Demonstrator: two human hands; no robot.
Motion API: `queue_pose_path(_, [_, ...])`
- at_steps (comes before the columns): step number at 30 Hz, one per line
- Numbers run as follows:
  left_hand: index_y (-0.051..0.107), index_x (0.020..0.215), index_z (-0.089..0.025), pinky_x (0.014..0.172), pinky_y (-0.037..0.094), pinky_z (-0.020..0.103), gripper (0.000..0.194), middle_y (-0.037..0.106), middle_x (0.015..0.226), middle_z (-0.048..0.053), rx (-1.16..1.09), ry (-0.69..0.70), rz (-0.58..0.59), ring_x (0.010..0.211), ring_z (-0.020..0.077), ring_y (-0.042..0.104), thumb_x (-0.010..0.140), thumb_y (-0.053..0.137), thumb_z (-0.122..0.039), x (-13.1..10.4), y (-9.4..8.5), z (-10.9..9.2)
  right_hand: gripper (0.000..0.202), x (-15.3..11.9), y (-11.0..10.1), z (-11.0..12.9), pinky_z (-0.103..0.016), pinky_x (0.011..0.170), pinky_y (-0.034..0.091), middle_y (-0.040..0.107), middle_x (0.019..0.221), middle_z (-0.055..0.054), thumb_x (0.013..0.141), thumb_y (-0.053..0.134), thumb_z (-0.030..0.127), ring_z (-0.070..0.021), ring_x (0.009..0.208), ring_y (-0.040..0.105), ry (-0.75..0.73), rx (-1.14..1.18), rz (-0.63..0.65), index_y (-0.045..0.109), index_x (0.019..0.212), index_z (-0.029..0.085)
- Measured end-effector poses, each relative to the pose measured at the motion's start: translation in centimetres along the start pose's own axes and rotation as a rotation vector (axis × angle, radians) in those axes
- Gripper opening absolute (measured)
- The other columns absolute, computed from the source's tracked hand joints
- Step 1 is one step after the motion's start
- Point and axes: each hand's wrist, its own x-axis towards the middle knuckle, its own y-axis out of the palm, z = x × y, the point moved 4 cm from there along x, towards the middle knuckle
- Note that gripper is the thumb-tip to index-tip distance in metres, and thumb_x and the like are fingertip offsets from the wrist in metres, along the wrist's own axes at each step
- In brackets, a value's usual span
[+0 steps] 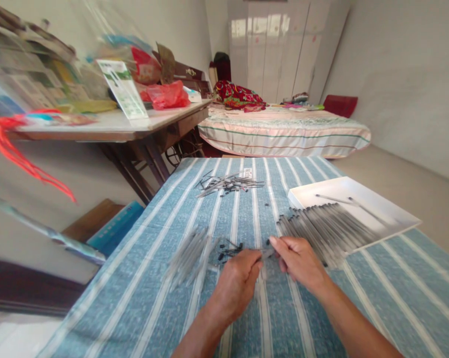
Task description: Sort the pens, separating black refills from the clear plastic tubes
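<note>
My left hand (pixel 241 276) is closed, its fingers pinching a thin translucent pen barrel (pixel 266 252) that points toward my other hand. Close beside it, my right hand (pixel 297 261) is also closed, with a small black pen cap (pixel 271 240) at the thumb and fingertip. The fingers partly hide both pieces, and the barrel is blurred. Just beyond my left hand lie loose black caps and small black parts (pixel 228 250). Further left is a bundle of clear pen barrels (pixel 189 256). Right of my right hand, a row of capped pens (pixel 321 231) rests partly in a white box lid (pixel 392 219).
Thin dark refills (pixel 228 185) lie in a heap at the far side of the blue striped tablecloth (pixel 135 283). One black cap (pixel 266 204) lies alone near the middle. Behind stand a bed (pixel 284 129) and, at left, a cluttered side table (pixel 112 130) with a red cord hanging down.
</note>
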Motion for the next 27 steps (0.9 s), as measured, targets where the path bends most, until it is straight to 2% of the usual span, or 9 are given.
queue_pose_path(6, [0.053, 0.076, -0.017, 0.063, 0.037, 0.021, 0.019, 0.056, 0.075, 0.002, 0.146, 0.08, 0.113, 0.073, 0.0129, 0.053, 0.086, 0.037, -0.018, -0.3, -0.3, 0.2, 0.043, 0.0, 1.0, -1.2, -0.016, 0.029, 0.022, 0.048, 0.039, 0.006, 0.083, 0.04, 0.049, -0.0044, 0.025, 0.035, 0.025, 0.059, 0.225, 0.044, 0.055, 0.017])
queue_pose_path(10, [0.052, 0.074, -0.018, 0.059, 0.036, 0.02, 0.02, 0.056, 0.072, 0.001, 0.173, 0.071, 0.143, 0.069, 0.0119, 0.053, 0.086, 0.036, -0.017, -0.5, -0.3, 0.6, 0.04, 0.0, 1.6, -1.9, -0.016, 0.033, 0.03, 0.055, 0.047, 0.003, 0.081, 0.045, 0.049, -0.0063, 0.03, 0.047, 0.004, 0.154, 0.29, 0.046, 0.058, 0.016])
queue_pose_path(13, [0.051, 0.071, -0.017, 0.058, 0.036, 0.02, 0.022, 0.055, 0.07, 0.001, 0.193, 0.056, 0.142, 0.067, 0.012, 0.053, 0.087, 0.035, -0.017, -0.5, -0.3, 0.8, 0.036, 0.3, 1.9, -2.2, -0.017, 0.036, 0.036, 0.058, 0.051, 0.003, 0.079, 0.048, 0.048, -0.0077, 0.034, 0.052, 0.006, 0.203, 0.292, 0.05, 0.065, 0.016])
queue_pose_path(18, [0.051, 0.071, -0.017, 0.06, 0.037, 0.02, 0.022, 0.056, 0.072, 0.002, 0.205, 0.033, 0.14, 0.069, 0.0125, 0.053, 0.087, 0.035, -0.018, -0.5, -0.3, 1.0, 0.043, 0.6, 1.9, -2.6, -0.016, 0.03, 0.027, 0.051, 0.042, 0.004, 0.083, 0.041, 0.049, -0.0048, 0.026, 0.042, 0.008, 0.123, 0.285, 0.044, 0.055, 0.016])
queue_pose_path(23, [0.054, 0.076, -0.016, 0.062, 0.038, 0.021, 0.022, 0.057, 0.073, 0.003, 0.2, 0.032, 0.141, 0.071, 0.0134, 0.054, 0.087, 0.035, -0.018, -0.4, -0.1, 1.1, 0.032, 0.6, 1.8, -2.7, -0.018, 0.037, 0.036, 0.059, 0.057, 0.003, 0.078, 0.05, 0.048, -0.0076, 0.036, 0.053, 0.001, 0.235, 0.324, 0.051, 0.074, 0.016])
queue_pose_path(27, [0.056, 0.079, -0.016, 0.062, 0.04, 0.022, 0.021, 0.058, 0.074, 0.003, 0.199, 0.017, 0.132, 0.071, 0.0139, 0.055, 0.087, 0.036, -0.018, -0.4, -0.1, 1.3, 0.042, 0.6, 1.6, -2.8, -0.017, 0.031, 0.028, 0.052, 0.044, 0.005, 0.082, 0.04, 0.051, -0.0054, 0.028, 0.043, 0.028, 0.136, 0.287, 0.043, 0.058, 0.017])
